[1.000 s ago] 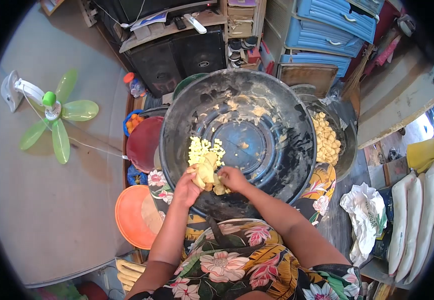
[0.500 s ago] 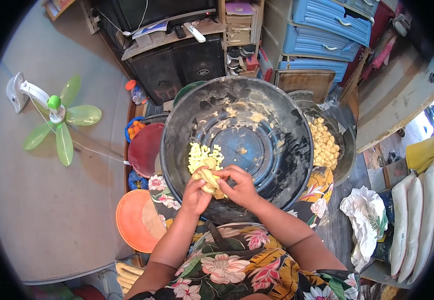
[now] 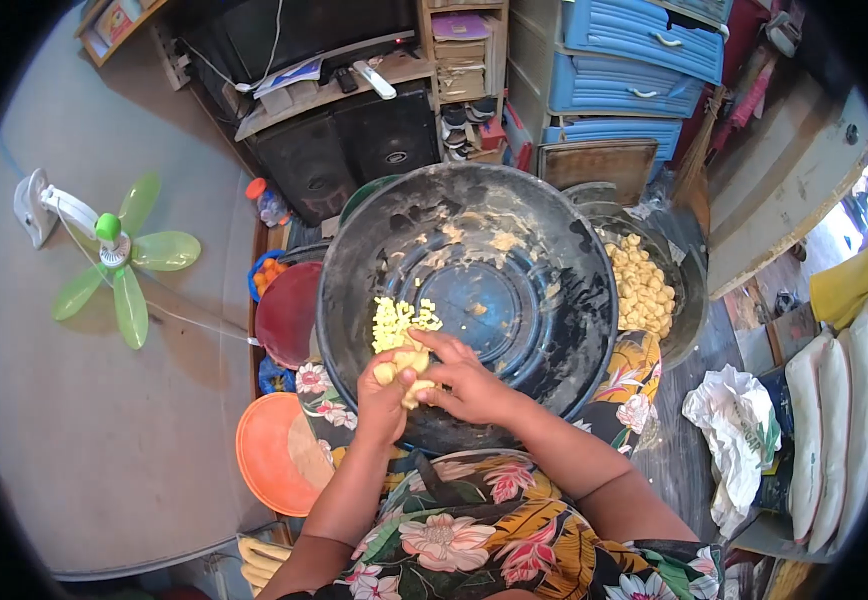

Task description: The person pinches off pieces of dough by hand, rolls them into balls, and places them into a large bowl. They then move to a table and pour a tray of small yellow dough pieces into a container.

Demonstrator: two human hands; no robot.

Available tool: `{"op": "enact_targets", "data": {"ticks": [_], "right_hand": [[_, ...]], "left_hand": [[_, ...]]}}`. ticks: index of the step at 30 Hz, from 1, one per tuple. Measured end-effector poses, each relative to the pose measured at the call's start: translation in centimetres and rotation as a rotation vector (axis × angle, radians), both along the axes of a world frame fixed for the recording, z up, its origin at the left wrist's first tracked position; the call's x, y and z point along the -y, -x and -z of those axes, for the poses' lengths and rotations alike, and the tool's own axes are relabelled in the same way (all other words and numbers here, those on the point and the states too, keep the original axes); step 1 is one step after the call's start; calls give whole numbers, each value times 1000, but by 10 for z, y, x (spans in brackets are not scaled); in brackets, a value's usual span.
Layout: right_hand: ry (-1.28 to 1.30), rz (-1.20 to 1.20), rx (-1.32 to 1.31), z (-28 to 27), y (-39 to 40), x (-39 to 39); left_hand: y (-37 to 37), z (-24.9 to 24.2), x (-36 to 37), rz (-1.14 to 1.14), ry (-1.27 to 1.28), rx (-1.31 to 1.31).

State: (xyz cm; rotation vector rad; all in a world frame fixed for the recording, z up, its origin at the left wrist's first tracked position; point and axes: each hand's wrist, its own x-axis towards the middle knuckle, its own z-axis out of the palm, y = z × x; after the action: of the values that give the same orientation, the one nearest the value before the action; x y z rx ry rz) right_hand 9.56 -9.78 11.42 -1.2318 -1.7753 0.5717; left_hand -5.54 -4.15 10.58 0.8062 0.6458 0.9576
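Pale yellow and soft, a folded lump of dough [image 3: 412,362] sits right between two bare hands, and both have hold of it! It's over the near-left part of a wide, round black plastic basin [image 3: 564,270], at about half past seven from the middle. The left hand [image 3: 384,405] has its fingers curled around the lump from the eight o'clock side, thumb pressed on top. Over comes the line of the right hand [image 3: 466,385] from four o'clock, fingers closed on the same lump, the upper ones laid across its far edge. How hard either grips, one cannot tell.

Just beyond the fingertips, between eight and nine o'clock in the basin, lies a loose heap of small bright yellow cubes [image 3: 394,320]. Beige smears [image 3: 502,240] streak the basin's far wall around twelve.

Look outside the rim: at three o'clock, a pile of rounded, tan dough pieces [image 3: 644,290] in a dark, round tub [image 3: 692,310]. At nine, a deep red round vessel [image 3: 286,310]; at eight, a shallow orange plastic bowl [image 3: 259,460]. Out at four, a crumpled white sack [image 3: 732,435]. And the person's floral-print clothing [image 3: 454,535] fills six o'clock, close below the basin.
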Motion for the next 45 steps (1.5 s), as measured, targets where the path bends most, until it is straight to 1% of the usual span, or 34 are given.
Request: {"op": "enact_targets", "data": {"ticks": [1,3,4,6,7,8,10,11,12,14,15,18,19,20,21,22,23,24,25,26,28,29,31,32,33,34,35,36,37,38,39,40,42,45], "right_hand": [[1,12,3,-1,-2,2],[-8,-59,51,-4,-3,8],[-3,-38,57,-5,-4,11],[-117,-49,-194,-5,-4,15],[-29,39,-325,1,0,17],[-27,50,-323,3,-4,20],[162,127,-433,2,-11,25],[39,142,-272,0,-16,26],[39,148,-274,-7,-19,28],[-80,159,-124,-22,-24,32],[-79,157,-123,-23,-28,33],[-344,417,-131,-29,-48,41],[-521,582,-81,-31,-63,42],[-563,715,-204,-24,-84,47],[-588,1058,-211,-24,-100,54],[-709,1143,-10,-52,-118,61],[-747,1235,-123,-52,-141,67],[-598,1392,204,-62,-157,78],[-454,1515,346,-70,-161,81],[-450,1504,345,-66,-165,79],[-339,1294,255,-60,-166,69],[-354,1149,224,-50,-156,59],[-136,879,62,-15,-130,29],[91,718,-17,-7,-110,17],[310,559,-15,23,-93,4],[462,339,-14,45,-75,-10],[352,135,70,72,-57,-21],[462,14,88,93,-41,-27],[563,-24,285,125,-24,-35],[699,-66,363,138,-11,-39],[713,11,506,143,1,-37],[709,2,506,153,7,-35],[791,-30,710,166,11,-32],[779,-31,685,175,11,-27]], "left_hand": [[2,-2,-2,130,-9,-42],[4,-6,-6,369,23,-76],[-3,-8,-4,391,26,-70],[-15,-15,3,283,-13,11],[-14,-8,-2,303,-51,-57],[-12,0,-6,313,-49,-55],[-9,3,-9,472,-14,-77],[-9,3,-6,471,11,-70],[-10,-1,-3,476,11,-73],[-12,-6,-1,436,10,-133],[-14,-8,0,434,11,-131],[-13,-10,1,397,-27,-143],[-10,-9,-1,375,-17,-148],[-6,-8,-4,350,-6,-153],[-3,-4,-9,259,-14,-186],[5,0,-17,269,21,-71],[10,-1,-22,208,85,-39],[14,-1,-26,146,150,-4],[19,0,-29,133,153,-6],[24,3,-33,116,159,44],[29,6,-35,94,166,98],[31,7,-35,57,176,73],[33,10,-35,19,189,43],[34,15,-35,20,185,44],[36,18,-36,20,181,45],[37,19,-36,17,179,43],[38,20,-35,14,200,30],[39,21,-34,10,222,17],[39,19,-32,11,212,19],[40,19,-30,4,211,18],[42,18,-29,5,214,9],[44,18,-29,6,216,1],[51,21,-29,6,218,-4],[55,31,-28,0,238,-7]]}}
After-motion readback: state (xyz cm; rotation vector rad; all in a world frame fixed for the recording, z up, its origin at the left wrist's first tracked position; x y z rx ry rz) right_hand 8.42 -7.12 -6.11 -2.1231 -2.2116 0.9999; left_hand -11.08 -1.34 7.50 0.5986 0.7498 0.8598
